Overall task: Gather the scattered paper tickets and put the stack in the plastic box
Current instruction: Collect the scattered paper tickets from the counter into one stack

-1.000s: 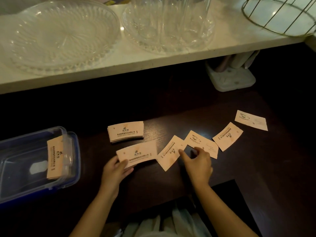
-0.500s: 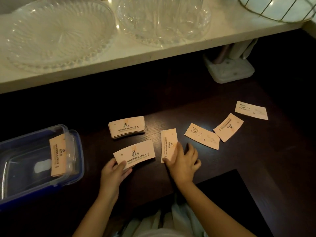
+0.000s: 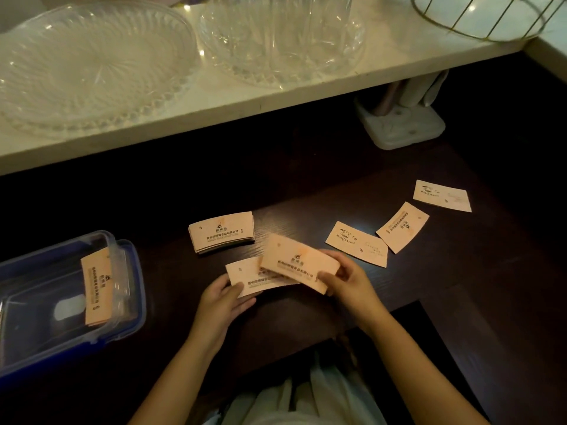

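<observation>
At frame centre, the right hand pinches a ticket overlapping the ticket pinched by the left hand; squaring their edges seems best.

plastic box cut off, perhaps half

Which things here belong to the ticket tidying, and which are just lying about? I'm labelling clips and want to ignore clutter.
Part of the job:
- ticket in the left hand
- ticket in the right hand
- stack of tickets
- three loose tickets
- plastic box

Just lying about:
- glass platter
- glass bowl
- wire basket
- white stand
</observation>
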{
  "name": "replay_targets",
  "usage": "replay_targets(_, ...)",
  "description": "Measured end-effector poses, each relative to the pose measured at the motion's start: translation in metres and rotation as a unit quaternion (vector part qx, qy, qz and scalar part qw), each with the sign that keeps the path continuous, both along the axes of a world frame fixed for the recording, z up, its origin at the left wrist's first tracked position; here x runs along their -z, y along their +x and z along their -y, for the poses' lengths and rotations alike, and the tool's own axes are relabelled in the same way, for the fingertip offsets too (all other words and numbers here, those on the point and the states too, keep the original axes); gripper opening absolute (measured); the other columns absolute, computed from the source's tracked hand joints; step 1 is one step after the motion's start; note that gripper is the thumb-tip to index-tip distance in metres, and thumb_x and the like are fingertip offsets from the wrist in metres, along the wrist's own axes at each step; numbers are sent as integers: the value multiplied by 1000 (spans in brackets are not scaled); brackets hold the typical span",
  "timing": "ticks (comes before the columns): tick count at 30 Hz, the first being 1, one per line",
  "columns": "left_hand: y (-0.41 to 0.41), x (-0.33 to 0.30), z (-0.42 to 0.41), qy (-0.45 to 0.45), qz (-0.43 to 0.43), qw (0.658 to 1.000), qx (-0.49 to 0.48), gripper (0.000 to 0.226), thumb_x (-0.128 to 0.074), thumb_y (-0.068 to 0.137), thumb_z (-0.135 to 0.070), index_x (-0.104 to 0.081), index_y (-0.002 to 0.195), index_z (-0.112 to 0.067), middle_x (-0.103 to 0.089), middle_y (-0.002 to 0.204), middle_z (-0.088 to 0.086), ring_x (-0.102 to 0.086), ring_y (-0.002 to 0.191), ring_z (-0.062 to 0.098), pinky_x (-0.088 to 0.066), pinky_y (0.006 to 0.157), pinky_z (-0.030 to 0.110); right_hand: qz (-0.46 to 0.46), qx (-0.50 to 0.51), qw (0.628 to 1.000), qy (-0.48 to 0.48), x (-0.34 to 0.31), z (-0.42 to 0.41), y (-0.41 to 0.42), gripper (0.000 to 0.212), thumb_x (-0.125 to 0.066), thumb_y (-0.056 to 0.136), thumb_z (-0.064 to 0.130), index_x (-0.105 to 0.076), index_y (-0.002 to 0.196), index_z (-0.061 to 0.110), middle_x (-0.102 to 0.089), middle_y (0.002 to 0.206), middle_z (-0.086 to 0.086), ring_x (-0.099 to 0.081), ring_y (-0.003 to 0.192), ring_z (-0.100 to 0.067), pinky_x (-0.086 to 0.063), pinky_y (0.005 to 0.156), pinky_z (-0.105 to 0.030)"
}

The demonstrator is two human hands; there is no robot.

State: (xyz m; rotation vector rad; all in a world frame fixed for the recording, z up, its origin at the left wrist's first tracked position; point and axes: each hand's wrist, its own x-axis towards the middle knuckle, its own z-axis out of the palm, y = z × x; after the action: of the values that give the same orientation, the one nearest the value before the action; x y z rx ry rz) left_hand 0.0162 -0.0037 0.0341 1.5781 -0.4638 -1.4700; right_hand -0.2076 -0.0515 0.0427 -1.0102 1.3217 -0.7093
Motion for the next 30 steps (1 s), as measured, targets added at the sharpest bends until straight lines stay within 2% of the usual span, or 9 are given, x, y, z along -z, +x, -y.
replay_targets(4, -20, -7, 7, -7, -28, 998, 49, 27, -41, 93, -7, -59, 101, -24, -76, 86, -2, -71, 84, 18, -58, 64, 26, -59, -67, 996, 25, 3, -2, 3, 47, -60, 85, 1, -52, 126, 22, -58, 118, 1, -58, 100, -8, -54, 67, -13)
replay_targets(6, -28, -10, 8, -17, -6, 997, 75, 21, -47, 91, -10, -58, 104, -22, -75, 90, 0, -71, 85, 17, -57, 64, 25, -87, -71, 993, 21, 6, -5, 6, 52, -61, 84, 3, -47, 131, 19, -57, 120, 1, -57, 97, -6, -53, 67, -12)
replay_targets(9, -33, -10, 11, -21, 20, 997, 76, 20, -54, 88, -9, -58, 106, -17, -70, 101, 8, -69, 90, 19, -57, 64, 22, -140, -81, 987, -16, 11, -5, 6, 58, -68, 81, 11, -44, 133, 21, -57, 122, -3, -57, 98, -10, -52, 80, -21)
replay_targets(12, -34, -8, 15, -2, -5, 999, 45, 25, -51, 89, -8, -56, 113, -12, -68, 105, 11, -67, 93, 20, -57, 63, 22, -210, -26, 973, -94, 12, 5, -8, 63, -69, 80, 23, -39, 135, 22, -52, 119, -4, -52, 93, -10, -45, 80, -20)
replay_targets(15, -34, -6, 19, 5, -41, 999, 24, 27, -47, 91, -9, -55, 117, -12, -68, 106, 11, -67, 94, 20, -55, 70, 27, -369, 17, 909, -192, 16, 34, -39, 61, -62, 85, 25, -33, 139, 16, -48, 133, -8, -39, 119, -22, -37, 98, -37)
replay_targets(19, -36, -8, 24, 4, -67, 998, -16, 23, -47, 91, -8, -57, 111, -13, -70, 101, 11, -68, 89, 20, -52, 74, 33, -496, -191, 818, -219, 20, 77, -57, 64, -56, 88, 24, -22, 142, 14, -45, 136, -11, -37, 124, -29, -42, 95, -41)
replay_targets(21, -38, -9, 28, 1, -72, 997, -35, 23, -46, 91, -7, -56, 111, -13, -69, 101, 11, -67, 91, 22, -51, 75, 34, -551, -247, 768, -214, 22, 85, -54, 59, -55, 87, 27, -28, 138, 13, -49, 130, -13, -42, 118, -32, -46, 88, -42)
replay_targets(25, -41, -15, 34, -10, -66, 996, -53, 26, -45, 91, -6, -54, 114, -14, -68, 101, 10, -65, 93, 23, -50, 76, 36, -587, -270, 723, -244, 32, 73, -41, 35, -49, 90, 18, -44, 123, 6, -56, 121, -17, -50, 108, -34, -48, 80, -42)
replay_targets(30, -44, -19, 39, -20, -54, 996, -63, 28, -45, 91, -6, -52, 118, -13, -68, 101, 9, -65, 93, 22, -50, 76, 35, -604, -374, 633, -306, 49, 41, -42, 50, -38, 94, 6, -18, 138, -7, -30, 144, -33, -31, 130, -48, -45, 95, -50)
